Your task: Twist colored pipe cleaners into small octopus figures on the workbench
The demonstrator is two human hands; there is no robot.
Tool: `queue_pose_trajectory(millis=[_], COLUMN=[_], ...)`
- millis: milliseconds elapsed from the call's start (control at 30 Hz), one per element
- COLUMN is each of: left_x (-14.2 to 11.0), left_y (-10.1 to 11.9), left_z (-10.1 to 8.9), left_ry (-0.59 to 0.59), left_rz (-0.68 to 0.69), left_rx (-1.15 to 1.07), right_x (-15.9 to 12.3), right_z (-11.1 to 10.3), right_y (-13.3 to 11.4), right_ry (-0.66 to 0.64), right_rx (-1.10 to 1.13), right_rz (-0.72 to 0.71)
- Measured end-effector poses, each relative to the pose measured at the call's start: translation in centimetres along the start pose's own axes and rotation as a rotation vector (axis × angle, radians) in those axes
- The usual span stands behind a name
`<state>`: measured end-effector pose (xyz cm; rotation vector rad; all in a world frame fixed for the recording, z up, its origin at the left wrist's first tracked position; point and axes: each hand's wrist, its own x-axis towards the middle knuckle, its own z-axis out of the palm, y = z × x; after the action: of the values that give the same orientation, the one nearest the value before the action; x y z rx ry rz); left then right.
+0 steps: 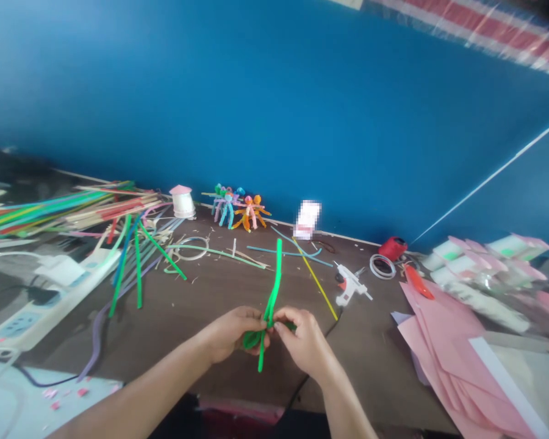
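Observation:
Green pipe cleaners [277, 274] are pinched between my two hands, low in the middle of the view over the brown table. My left hand [233, 334] is closed on them, with a coiled green part showing at its fingertips. From the other side my right hand [301, 336] pinches the same bunch with thumb and forefinger. One long end points away from me, and a shorter end hangs down toward me. How the strands cross at the middle is hidden by my fingers.
Behind stand several pipe-cleaner figures [249, 213] and a white cup with a pink top [182, 202]. Loose pipe cleaners [73, 210] and a power strip [41, 305] lie left. A white glue gun [350, 283], pink sheets [448, 360] and a red object [392, 248] are right.

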<state>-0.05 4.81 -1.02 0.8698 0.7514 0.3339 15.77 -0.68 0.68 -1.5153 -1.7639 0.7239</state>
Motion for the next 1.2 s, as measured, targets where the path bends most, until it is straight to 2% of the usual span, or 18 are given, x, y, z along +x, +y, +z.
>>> queue_pose_trajectory(millis=[167,300,400,567,633,733,833,900,967,1067,1200], left_x=[0.2,0.4,0.5,0.6,0.6,0.6,0.6,0.6,0.6,0.5,0.4], left_y=[-0.4,-0.7,-0.7,-0.7,-0.7,-0.5,0.0,0.4,0.8,1.1,1.1], left_z=[0.0,0.0,-0.2,-0.5,-0.4,-0.2,-0.1,-0.2,-0.2,0.0,0.4], left_ry=[0.051,0.094,0.068,-0.040,-0.047,0.091,0.258,0.329,0.375,0.428,0.440], left_rz=[0.082,0.077,0.038,-0.094,-0.110,0.032,0.318,0.454,0.516,0.559,0.570], left_rx=[0.132,0.098,0.043,-0.113,-0.118,0.035,0.309,0.451,0.538,0.606,0.608], right_x=[0.0,0.2,0.2,0.1,0.1,0.1,0.1,0.1,0.0,-0.4,-0.8], right_z=[-0.1,-0.2,-0.4,-0.5,-0.6,-0.8,-1.0,-1.0,-0.9,-0.6,0.5], right_y=[-0.1,-0.3,-0.4,0.0,0.1,0.1,0.1,0.0,-0.3,-1.0,-1.6], right_ry=[-0.049,-0.107,-0.123,-0.110,-0.111,-0.060,0.160,0.316,0.417,0.484,0.404], right_rx=[-0.147,-0.190,-0.173,-0.181,-0.221,-0.293,-0.293,-0.219,-0.148,-0.177,-0.235], right_rz=[-0.041,-0.099,-0.122,-0.252,-0.282,-0.269,-0.220,-0.182,-0.150,-0.142,-0.124])
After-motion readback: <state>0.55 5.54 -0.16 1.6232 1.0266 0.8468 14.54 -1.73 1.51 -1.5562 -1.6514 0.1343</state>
